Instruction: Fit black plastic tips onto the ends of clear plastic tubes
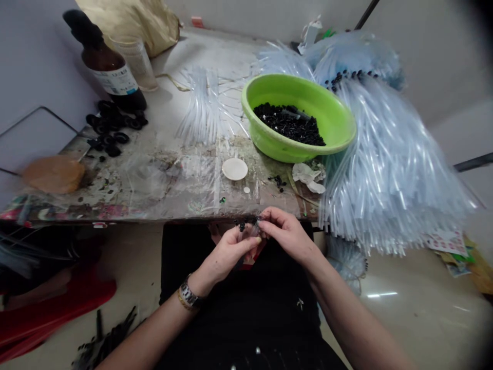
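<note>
Just in front of the table's near edge, my left hand (233, 253) is closed around a small bunch of clear tubes with black tips (242, 226). The tips point up toward the table. My right hand (284, 231) meets it from the right, thumb and fingertips pinched together at the black tips; whether a separate small piece is between them is too small to tell. Beyond the hands, a small white dish (234, 169) lies on the table (173, 198). A green basin (256, 136) holds many small black parts (292, 126).
Clear tubes (204, 108) lie mid-table, and a large pile of tubes (389, 169) hangs over the right side. At the left are a brown bottle (113, 72), a plastic cup (134, 59), black caps (110, 126) and an orange-brown block (54, 174). Crumpled white paper (309, 176) sits below the basin.
</note>
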A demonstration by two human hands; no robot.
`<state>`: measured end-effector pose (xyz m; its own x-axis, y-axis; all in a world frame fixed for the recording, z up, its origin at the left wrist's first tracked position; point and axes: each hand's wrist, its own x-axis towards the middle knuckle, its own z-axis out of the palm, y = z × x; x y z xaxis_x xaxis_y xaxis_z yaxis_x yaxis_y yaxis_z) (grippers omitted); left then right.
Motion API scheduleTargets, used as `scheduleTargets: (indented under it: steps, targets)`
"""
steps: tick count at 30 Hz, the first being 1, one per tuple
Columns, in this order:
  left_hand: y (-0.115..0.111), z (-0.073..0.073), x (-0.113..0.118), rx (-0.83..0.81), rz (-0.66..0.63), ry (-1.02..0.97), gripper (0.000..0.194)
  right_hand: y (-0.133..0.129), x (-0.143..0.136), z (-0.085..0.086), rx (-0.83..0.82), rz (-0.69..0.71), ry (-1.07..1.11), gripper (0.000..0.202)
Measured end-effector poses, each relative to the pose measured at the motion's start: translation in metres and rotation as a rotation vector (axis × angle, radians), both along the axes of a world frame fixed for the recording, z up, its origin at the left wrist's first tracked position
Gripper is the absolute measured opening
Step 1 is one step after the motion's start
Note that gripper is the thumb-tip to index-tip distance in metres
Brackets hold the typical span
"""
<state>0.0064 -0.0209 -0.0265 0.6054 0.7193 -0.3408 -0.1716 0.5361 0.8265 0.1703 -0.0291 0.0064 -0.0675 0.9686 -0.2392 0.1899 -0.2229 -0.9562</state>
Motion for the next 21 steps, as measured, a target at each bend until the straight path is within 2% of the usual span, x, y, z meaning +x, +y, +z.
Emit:
scheduleTargets:
  steps: [7,11,14,16,18,21]
  targets:
    - [0.0,0.002,0.001,-0.128,0.078,-0.048,0.022,0.005,-0.009,0.001,0.011,-0.023,-0.057,0.011]
    - [0.0,-0.002,0.0,-0.103,0.133,-0.05,0.023,0.008,-0.01,0.003,0.015,0.012,-0.083,0.01]
    - [0.002,-0.004,-0.002,-0.1,0.189,-0.043,0.022,0.011,0.0,0.005,0.077,0.007,-0.146,0.01]
    - [0.003,-0.006,-0.004,-0.091,0.203,-0.036,0.022,0.015,0.014,0.006,0.159,-0.082,-0.271,0.011]
    - [0.005,-0.006,-0.005,-0.079,0.21,-0.025,0.023,0.02,0.031,0.005,0.258,-0.186,-0.493,0.01]
    - [0.005,-0.007,-0.004,-0.073,0.214,-0.022,0.024,0.03,0.052,0.0,0.35,-0.227,-0.803,0.007]
